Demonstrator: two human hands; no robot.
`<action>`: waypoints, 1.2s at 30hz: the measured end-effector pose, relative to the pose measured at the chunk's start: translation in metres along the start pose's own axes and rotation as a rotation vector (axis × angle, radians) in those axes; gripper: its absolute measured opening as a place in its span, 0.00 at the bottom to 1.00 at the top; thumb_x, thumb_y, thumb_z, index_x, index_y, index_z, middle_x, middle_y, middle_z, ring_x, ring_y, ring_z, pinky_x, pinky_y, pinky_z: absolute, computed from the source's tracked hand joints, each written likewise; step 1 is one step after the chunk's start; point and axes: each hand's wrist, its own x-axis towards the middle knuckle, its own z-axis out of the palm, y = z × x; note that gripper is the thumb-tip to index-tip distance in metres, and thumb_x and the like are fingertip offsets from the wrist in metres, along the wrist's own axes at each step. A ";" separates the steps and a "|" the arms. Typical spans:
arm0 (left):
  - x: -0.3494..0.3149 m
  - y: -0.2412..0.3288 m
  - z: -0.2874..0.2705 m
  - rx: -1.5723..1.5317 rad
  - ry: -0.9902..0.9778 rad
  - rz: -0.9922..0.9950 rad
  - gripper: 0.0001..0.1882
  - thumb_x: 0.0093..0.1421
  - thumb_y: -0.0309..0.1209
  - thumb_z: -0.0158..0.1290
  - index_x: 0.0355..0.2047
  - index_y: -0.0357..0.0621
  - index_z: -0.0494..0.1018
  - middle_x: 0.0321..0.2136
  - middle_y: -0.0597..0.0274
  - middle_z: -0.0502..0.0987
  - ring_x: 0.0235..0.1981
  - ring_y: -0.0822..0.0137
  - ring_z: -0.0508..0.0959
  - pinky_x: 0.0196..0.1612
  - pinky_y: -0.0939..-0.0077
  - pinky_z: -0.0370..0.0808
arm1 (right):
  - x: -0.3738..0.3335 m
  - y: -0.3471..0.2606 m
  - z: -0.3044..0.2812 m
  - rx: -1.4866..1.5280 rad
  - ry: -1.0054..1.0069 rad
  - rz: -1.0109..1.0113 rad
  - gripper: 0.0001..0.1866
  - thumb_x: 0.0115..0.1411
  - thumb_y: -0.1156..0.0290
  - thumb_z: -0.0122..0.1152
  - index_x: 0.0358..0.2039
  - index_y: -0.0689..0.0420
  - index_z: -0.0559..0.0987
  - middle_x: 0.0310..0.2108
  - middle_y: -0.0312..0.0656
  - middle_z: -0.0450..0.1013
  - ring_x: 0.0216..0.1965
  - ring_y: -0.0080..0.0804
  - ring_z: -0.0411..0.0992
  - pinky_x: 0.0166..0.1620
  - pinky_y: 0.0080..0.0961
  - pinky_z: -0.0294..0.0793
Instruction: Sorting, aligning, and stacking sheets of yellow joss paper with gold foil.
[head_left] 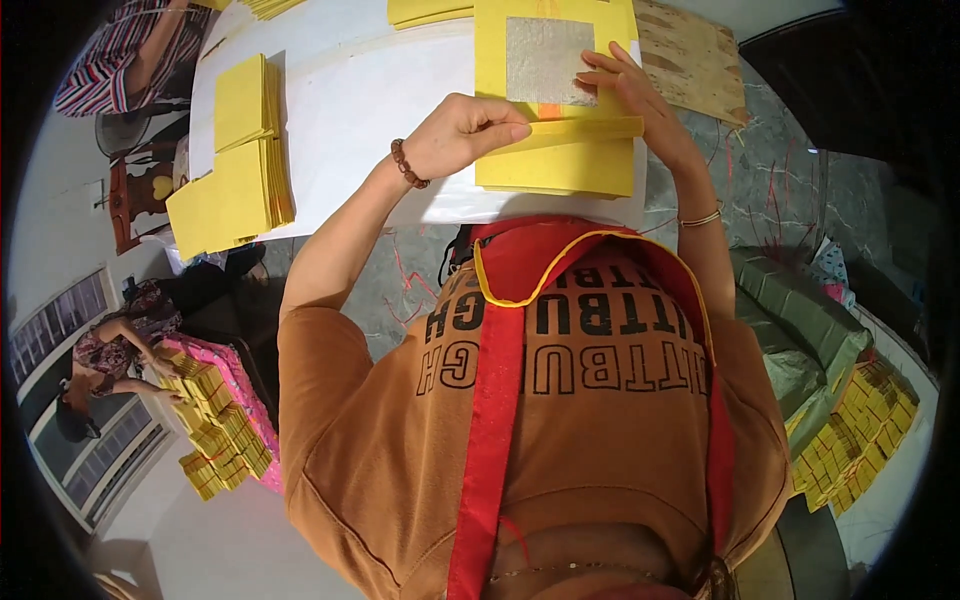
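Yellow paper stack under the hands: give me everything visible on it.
The yellow paper stack lies flat at the near edge of the white table. Its top sheet carries a silver foil square above an orange strip. The sheet's near edge is folded into a narrow band, pinched by the left hand; the right hand rests fingertips on the foil's right edge.

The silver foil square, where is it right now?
In the head view the silver foil square sits top centre on the yellow sheet, just left of the right hand and above the left hand.
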 end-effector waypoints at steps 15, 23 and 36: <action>0.004 0.015 -0.006 -0.081 -0.076 -0.140 0.10 0.55 0.31 0.50 0.27 0.35 0.74 0.18 0.69 0.72 0.21 0.81 0.67 0.25 0.84 0.64 | -0.003 0.006 -0.001 0.182 -0.007 -0.026 0.24 0.65 0.56 0.30 0.47 0.55 0.73 0.57 0.38 0.60 0.65 0.37 0.39 0.64 0.34 0.38; 0.007 0.005 -0.007 -0.144 -0.035 -0.124 0.08 0.58 0.30 0.49 0.28 0.38 0.74 0.15 0.77 0.66 0.15 0.85 0.59 0.18 0.87 0.55 | -0.006 0.013 -0.010 0.111 -0.166 -0.066 0.31 0.44 0.53 0.61 0.49 0.51 0.72 0.58 0.33 0.60 0.66 0.36 0.36 0.64 0.40 0.36; 0.009 0.008 -0.009 -0.169 -0.095 -0.187 0.08 0.57 0.29 0.49 0.27 0.37 0.75 0.16 0.77 0.67 0.18 0.86 0.60 0.20 0.87 0.56 | 0.000 0.025 -0.018 0.186 -0.237 -0.096 0.53 0.32 0.25 0.52 0.55 0.48 0.66 0.59 0.34 0.57 0.66 0.36 0.31 0.64 0.42 0.28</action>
